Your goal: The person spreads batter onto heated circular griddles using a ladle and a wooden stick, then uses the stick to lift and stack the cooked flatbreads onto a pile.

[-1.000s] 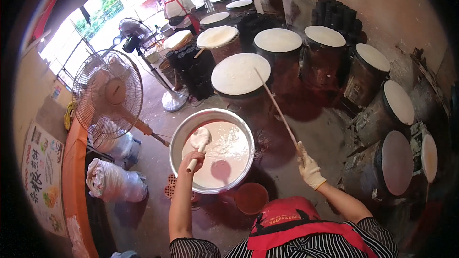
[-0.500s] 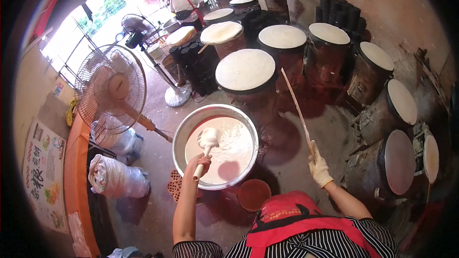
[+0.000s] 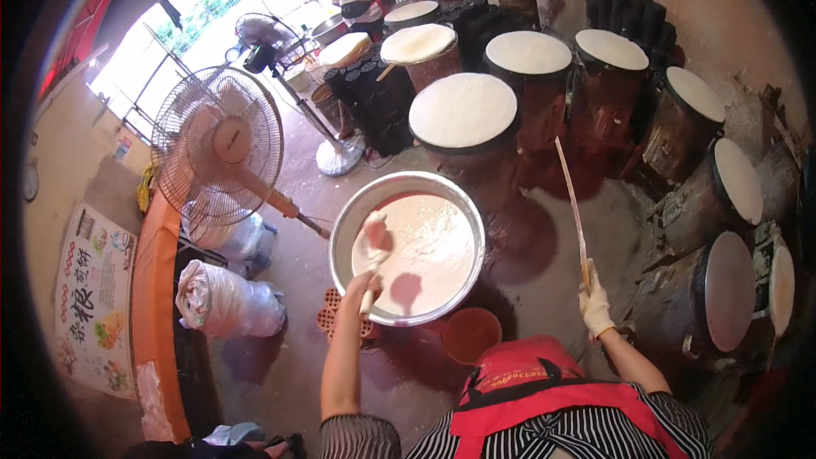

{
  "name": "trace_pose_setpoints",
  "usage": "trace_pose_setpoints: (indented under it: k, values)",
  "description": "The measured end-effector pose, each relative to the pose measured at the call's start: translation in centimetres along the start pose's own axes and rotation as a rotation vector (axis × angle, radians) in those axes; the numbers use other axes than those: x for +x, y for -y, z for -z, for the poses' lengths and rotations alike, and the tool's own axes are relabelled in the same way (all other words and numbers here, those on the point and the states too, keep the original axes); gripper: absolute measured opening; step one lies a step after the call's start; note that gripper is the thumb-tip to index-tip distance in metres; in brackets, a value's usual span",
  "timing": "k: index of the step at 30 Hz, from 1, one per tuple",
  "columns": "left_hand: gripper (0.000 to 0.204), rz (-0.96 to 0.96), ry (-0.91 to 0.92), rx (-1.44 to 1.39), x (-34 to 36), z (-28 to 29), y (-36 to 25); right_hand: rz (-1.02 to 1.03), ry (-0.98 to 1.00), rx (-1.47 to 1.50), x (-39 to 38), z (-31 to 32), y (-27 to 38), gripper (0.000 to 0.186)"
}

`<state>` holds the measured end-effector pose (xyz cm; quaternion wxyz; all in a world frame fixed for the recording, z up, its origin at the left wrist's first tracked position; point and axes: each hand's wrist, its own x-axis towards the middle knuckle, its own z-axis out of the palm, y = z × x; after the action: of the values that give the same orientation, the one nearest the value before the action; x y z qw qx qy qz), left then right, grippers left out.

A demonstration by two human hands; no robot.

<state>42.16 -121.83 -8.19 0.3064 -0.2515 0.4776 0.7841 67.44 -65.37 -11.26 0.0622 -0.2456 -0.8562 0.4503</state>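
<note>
Left grip [image 3: 361, 283]: bare-handed, fingers wrapped round the handle of the ladle [image 3: 376, 234], at the near-left side of the basin [image 3: 340, 285].
Ladle: head over the left part of the pale batter [image 3: 442, 242]; blur hides whether the two touch.
Basin: wide, round, metal, standing on the floor [image 3: 263, 374], with the batter inside.
Right grip [image 3: 597, 310]: gloved, closed about the near end of a long wooden stick [image 3: 571, 200], which points away toward the far side, right of the basin.
Near griddle [image 3: 463, 110]: just beyond the basin, topped by a pale, round layer.
Grey-brown griddle [image 3: 729, 291]: at right, showing no such pale layer.
Step in hand: apparently scooping or stirring batter; the stick seems idle.
Next move: lifting out a ladleful would call for a level head, raised clear of the rim, with the stick held aside.
</note>
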Motion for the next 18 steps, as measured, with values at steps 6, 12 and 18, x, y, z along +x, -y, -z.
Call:
trace_pose_setpoints:
  k: [6,12,18]
  values:
    - [0.025,0.131,0.171,-0.724,3.8,-6.5,-1.3,0.242,-0.096,-0.099,1.7,-1.1,1.5,0.063]
    - [0.030,-0.415,-0.116,0.265,-2.6,-12.0,-4.9,-0.081,0.037,0.288,2.7,-0.6,2.5,0.073]
    - [0.026,0.308,0.189,-0.544,-0.7,-11.3,-11.6,-0.152,0.084,0.425,2.7,-1.1,0.1,0.076]
